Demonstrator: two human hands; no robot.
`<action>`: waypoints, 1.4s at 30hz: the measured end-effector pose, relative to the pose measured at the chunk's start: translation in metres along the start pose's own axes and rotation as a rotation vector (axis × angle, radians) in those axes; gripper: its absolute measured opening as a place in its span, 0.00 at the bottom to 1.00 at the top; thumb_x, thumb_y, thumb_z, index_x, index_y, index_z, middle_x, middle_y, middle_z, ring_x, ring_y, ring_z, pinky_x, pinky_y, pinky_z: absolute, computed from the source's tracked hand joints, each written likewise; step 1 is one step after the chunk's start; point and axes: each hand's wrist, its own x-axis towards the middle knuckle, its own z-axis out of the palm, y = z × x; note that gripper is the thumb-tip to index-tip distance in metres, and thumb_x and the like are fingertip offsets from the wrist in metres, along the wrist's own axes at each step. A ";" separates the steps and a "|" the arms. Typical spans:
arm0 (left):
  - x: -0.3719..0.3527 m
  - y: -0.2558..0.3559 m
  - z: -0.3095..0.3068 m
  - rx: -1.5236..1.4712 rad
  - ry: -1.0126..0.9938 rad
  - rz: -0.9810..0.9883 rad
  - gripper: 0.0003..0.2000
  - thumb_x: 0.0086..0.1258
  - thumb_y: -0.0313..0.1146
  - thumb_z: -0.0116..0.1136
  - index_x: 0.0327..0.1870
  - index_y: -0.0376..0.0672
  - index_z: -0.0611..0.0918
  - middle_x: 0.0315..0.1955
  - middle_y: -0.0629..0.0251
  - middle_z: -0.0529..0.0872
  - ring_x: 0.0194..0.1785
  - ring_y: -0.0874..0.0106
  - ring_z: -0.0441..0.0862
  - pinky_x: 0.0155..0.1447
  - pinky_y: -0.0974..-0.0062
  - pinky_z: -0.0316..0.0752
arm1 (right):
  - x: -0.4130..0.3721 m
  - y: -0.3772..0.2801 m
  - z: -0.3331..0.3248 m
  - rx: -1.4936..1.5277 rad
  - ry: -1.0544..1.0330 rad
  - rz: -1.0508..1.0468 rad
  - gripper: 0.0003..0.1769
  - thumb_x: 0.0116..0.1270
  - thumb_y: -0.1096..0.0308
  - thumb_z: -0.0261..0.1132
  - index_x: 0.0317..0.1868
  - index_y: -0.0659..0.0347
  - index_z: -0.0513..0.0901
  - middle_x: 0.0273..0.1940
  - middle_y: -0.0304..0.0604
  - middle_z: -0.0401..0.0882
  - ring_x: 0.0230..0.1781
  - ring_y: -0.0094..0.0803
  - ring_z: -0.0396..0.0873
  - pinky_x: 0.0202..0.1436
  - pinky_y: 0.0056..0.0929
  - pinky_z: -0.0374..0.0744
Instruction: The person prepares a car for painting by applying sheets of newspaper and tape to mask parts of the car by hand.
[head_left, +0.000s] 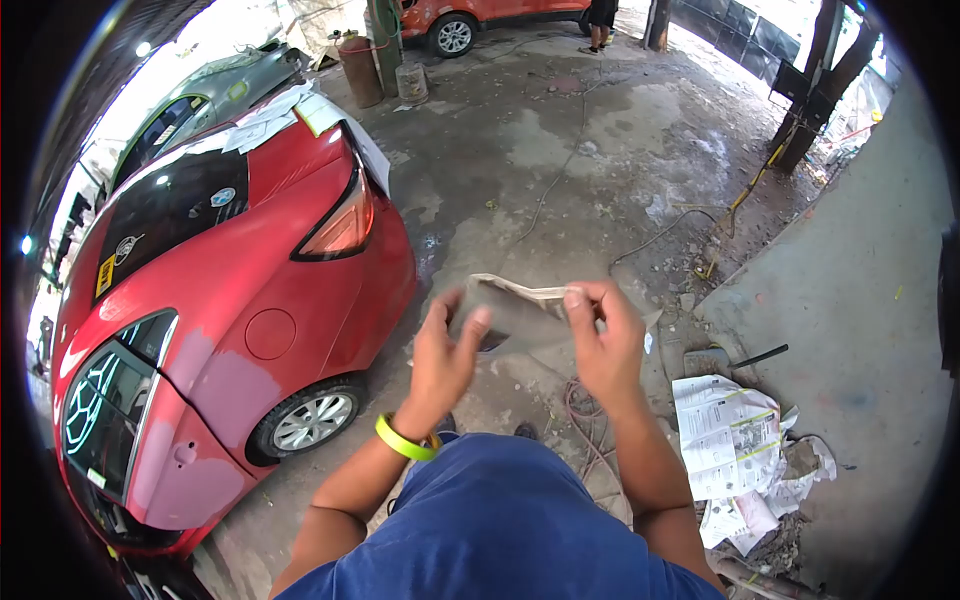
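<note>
A thin, grey sheet of sandpaper [528, 318] with a pale upper edge spans the gap between my two hands, bent along its length and blurred by motion. At its right end, my right hand [610, 345] pinches the pale edge between thumb and fingers. The left end sits in my left hand [446, 355], whose thumb points up along the near side while the smeared fingers are partly behind the sheet. A yellow-green band [405, 440] circles my left wrist. Both hands are held in front of my chest, over the concrete floor.
A red car [330, 300] with dull pink patches stands close on my left, papers [275, 118] on its rear. Printed sheets [730, 435] lie at my right beside a concrete slab [860, 330]. Hoses [590, 415] cross the floor. An orange car [510, 15] is farther off.
</note>
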 end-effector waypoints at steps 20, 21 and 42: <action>0.031 0.017 -0.018 -0.538 -0.375 -0.157 0.12 0.91 0.33 0.58 0.65 0.37 0.83 0.45 0.70 0.93 0.46 0.87 0.85 0.49 0.84 0.78 | 0.023 0.006 0.035 -0.022 -0.126 -0.204 0.14 0.78 0.75 0.68 0.60 0.64 0.89 0.55 0.48 0.82 0.45 0.35 0.82 0.47 0.32 0.82; 0.035 0.019 -0.023 -0.526 -0.415 -0.164 0.11 0.91 0.33 0.58 0.63 0.37 0.83 0.43 0.70 0.93 0.45 0.87 0.85 0.48 0.84 0.79 | 0.030 0.008 0.033 -0.104 -0.089 -0.309 0.12 0.78 0.74 0.69 0.58 0.64 0.89 0.53 0.47 0.83 0.45 0.34 0.82 0.47 0.33 0.82; 0.051 0.041 -0.004 -0.462 -0.515 -0.168 0.09 0.85 0.31 0.67 0.56 0.36 0.88 0.43 0.72 0.92 0.45 0.86 0.84 0.50 0.82 0.78 | 0.038 0.021 0.002 0.323 -0.433 0.227 0.09 0.80 0.69 0.71 0.50 0.68 0.87 0.38 0.39 0.88 0.39 0.22 0.82 0.47 0.28 0.80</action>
